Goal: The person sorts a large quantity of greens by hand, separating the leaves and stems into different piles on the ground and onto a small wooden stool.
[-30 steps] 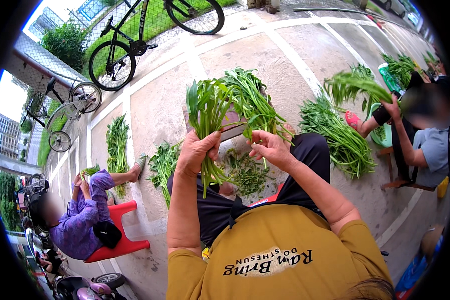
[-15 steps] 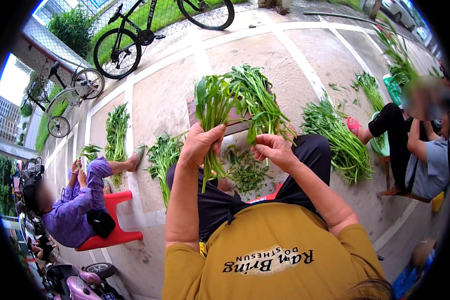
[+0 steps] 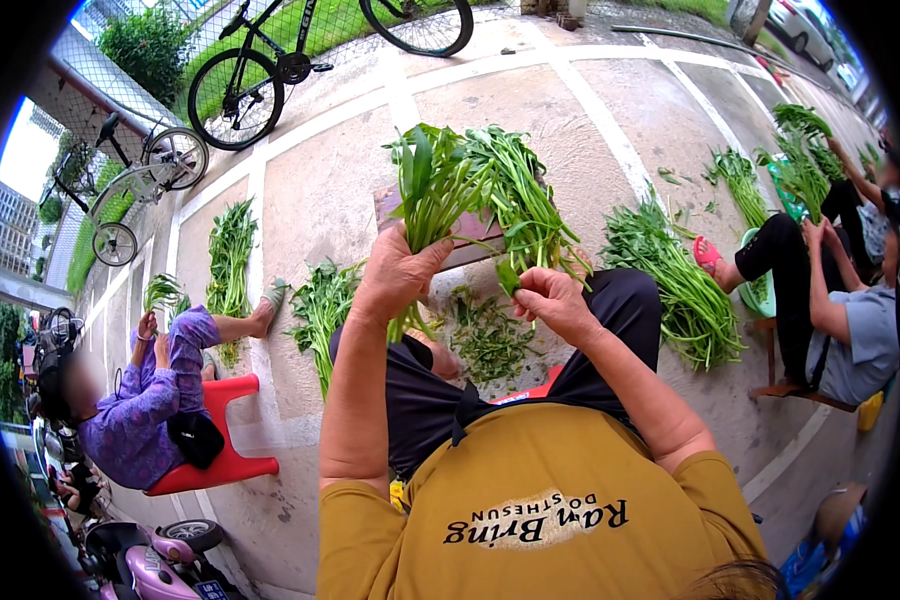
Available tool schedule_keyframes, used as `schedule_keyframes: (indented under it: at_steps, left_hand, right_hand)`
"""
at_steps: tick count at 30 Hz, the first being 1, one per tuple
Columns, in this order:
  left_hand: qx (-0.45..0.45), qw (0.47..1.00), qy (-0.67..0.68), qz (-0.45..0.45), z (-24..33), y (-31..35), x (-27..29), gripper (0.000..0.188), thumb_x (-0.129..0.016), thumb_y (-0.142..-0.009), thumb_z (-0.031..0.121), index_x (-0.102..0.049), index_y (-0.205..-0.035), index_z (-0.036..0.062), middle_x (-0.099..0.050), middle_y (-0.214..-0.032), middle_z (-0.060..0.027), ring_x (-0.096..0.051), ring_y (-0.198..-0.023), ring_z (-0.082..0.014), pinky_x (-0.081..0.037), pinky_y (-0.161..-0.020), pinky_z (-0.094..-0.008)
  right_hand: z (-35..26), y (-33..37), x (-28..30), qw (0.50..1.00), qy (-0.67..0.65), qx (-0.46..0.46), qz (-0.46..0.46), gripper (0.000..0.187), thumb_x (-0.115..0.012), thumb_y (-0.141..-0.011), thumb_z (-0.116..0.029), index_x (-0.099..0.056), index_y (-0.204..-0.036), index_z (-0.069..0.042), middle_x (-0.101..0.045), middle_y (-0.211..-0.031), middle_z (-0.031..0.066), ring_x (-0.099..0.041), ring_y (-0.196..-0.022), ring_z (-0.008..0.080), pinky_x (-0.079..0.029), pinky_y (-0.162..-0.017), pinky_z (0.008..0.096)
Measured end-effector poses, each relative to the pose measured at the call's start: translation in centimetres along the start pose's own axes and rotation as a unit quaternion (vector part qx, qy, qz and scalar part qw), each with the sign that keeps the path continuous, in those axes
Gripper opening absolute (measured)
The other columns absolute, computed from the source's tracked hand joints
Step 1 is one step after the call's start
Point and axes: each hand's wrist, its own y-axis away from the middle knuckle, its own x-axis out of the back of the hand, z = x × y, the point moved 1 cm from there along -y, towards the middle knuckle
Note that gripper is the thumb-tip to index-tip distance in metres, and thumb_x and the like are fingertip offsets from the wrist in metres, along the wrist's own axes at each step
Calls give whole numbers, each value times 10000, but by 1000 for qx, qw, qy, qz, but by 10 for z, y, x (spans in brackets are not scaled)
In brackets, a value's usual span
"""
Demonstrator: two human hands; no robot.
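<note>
My left hand (image 3: 402,272) is wrapped round the stems of a bunch of water spinach (image 3: 436,190), leafy ends pointing away from me and cut ends hanging below the fist. My right hand (image 3: 558,302) is closed in a pinch on a single green leaf (image 3: 510,277), just right of that bunch. A second pile of water spinach (image 3: 520,200) lies beyond my right hand, on a low brownish board or stool (image 3: 467,252) mostly covered by the greens. Scattered trimmed leaves (image 3: 490,340) cover the ground between my feet.
More greens lie on the floor at left (image 3: 325,310) and right (image 3: 675,280). A person on a red plastic stool (image 3: 240,400) sits at left; at right people handle greens near a green basin (image 3: 760,285). Bicycles (image 3: 238,95) stand at the fence, a pink scooter (image 3: 150,570) lower left.
My left hand has shifted slightly away from me with its bunch. The leaf in my right hand's pinch has turned. At the right, a person now holds up a bunch of greens.
</note>
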Motion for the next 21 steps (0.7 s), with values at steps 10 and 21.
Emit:
schedule_keyframes:
  at_steps: [10, 21]
  left_hand:
    - [39, 999, -34, -2, 30, 20, 38, 133, -646, -846, 96, -607, -935, 5, -560, -664, 4, -508, -518, -63, -395, -420, -219]
    - [46, 980, 195, -13, 18, 24, 42, 202, -620, -877, 153, -566, -1001, 2, -492, -640, -17, -411, -443, -67, -353, -405, -220]
  right_hand:
    - [5, 2, 25, 998, 35, 1, 55, 75, -534, -885, -67, -582, -925, -25, -593, -733, 6, -577, -631, 58, -454, -547, 196]
    - [28, 16, -5, 946, 301, 78, -97, 218, -598, -858, -164, -591, -1046, -53, -617, -779, 137, -602, -698, 245, -475, -651, 327]
